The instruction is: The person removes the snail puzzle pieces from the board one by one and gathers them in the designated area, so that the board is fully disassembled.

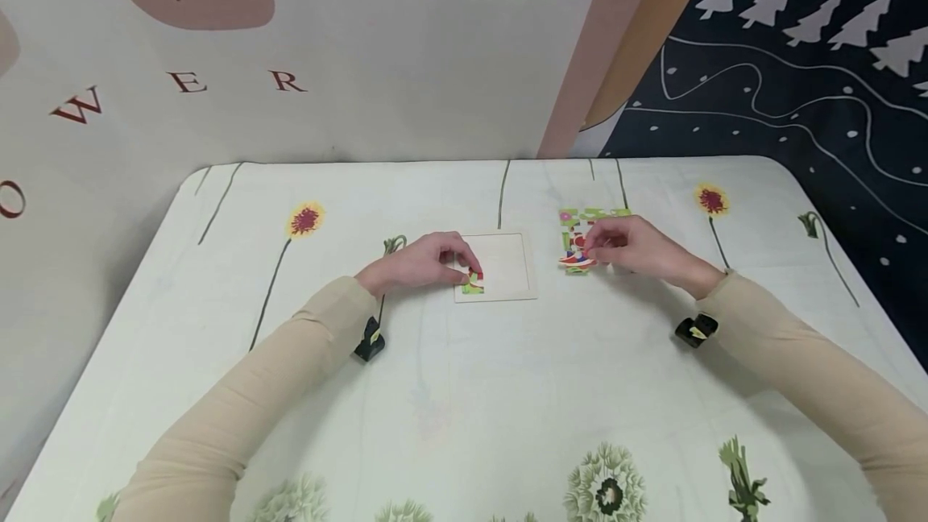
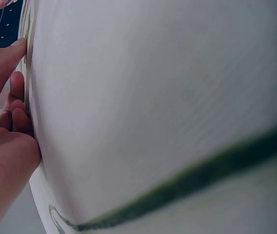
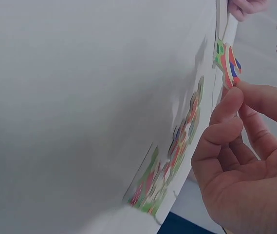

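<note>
A flat, pale puzzle board [image 1: 507, 264] with a raised border lies on the table. One puzzle piece [image 1: 473, 287], green with red and white, is in its lower left corner. My left hand [image 1: 428, 260] rests over the board's left side, its fingertips at that piece. To the right, my right hand [image 1: 634, 244] pinches another puzzle piece [image 3: 230, 63], red, blue, white and green, between thumb and index finger. It is held up over a group of joined or closely laid puzzle pieces [image 3: 153, 185], partly hidden by this hand in the head view.
A white tablecloth [image 1: 464, 377] printed with flowers and stems covers the table. Behind the table hangs a pale cloth [image 1: 406, 55] with letters; a dark cloth [image 1: 783, 103] with white trees hangs at the right. Small black devices [image 1: 698, 330] sit at both wrists.
</note>
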Motion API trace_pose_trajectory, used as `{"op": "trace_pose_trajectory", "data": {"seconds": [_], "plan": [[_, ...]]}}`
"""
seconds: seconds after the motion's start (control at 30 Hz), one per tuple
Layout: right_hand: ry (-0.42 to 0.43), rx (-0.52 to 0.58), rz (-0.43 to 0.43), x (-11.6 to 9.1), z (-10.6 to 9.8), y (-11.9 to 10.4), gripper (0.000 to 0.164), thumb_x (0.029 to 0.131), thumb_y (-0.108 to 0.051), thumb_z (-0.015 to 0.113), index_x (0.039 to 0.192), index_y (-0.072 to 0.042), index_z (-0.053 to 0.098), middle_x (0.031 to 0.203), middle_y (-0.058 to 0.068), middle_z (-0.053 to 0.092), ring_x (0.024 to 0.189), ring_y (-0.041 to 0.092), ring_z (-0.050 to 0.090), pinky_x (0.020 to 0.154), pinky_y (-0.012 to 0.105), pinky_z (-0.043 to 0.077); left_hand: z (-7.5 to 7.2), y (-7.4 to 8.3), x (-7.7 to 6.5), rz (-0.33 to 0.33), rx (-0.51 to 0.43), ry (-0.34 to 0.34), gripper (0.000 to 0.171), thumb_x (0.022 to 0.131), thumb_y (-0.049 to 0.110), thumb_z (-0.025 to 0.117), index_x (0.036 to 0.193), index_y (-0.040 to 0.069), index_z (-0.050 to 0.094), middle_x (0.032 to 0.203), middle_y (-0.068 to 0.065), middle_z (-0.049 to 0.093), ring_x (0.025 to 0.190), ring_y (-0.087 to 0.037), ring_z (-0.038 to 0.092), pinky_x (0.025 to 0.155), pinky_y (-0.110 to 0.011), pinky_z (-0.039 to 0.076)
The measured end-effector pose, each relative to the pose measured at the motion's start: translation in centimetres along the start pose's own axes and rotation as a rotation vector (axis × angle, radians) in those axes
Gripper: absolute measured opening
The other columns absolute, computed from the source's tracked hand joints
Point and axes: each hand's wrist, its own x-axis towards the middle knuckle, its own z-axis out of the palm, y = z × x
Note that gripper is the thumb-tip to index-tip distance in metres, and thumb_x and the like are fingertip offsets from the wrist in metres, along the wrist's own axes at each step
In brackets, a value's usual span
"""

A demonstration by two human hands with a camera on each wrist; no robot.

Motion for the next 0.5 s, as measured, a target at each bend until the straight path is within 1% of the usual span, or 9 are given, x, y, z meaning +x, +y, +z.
{"op": "trace_pose_trajectory", "data": {"seconds": [0.3,0.5], "plan": [[0.01,-0.015,0.036,-0.4,-1.2,0.8,0.013,0.093,-0.009,0.065,0.102,-0.001,0.065,0.095,0.011,0.062,0.08,0.023,0.054,0.061,0.026,0.043,0.0,0.0,0.1,-0.013,0.016,0.005,0.017,0.087,0.003,0.068,0.102,0.009,0.073,0.098,-0.004,0.058,0.095,-0.02,0.049,0.083,-0.03,0.035],[0.004,-0.033,0.065,-0.6,-1.9,1.2,0.014,0.092,-0.009,0.065,0.103,0.0,0.065,0.097,0.011,0.063,0.082,0.024,0.054,0.064,0.026,0.044,0.1,-0.2,0.1,-0.003,0.018,0.004,0.017,0.087,0.003,0.068,0.102,0.008,0.073,0.098,-0.004,0.058,0.094,-0.02,0.049,0.082,-0.03,0.035]]}}
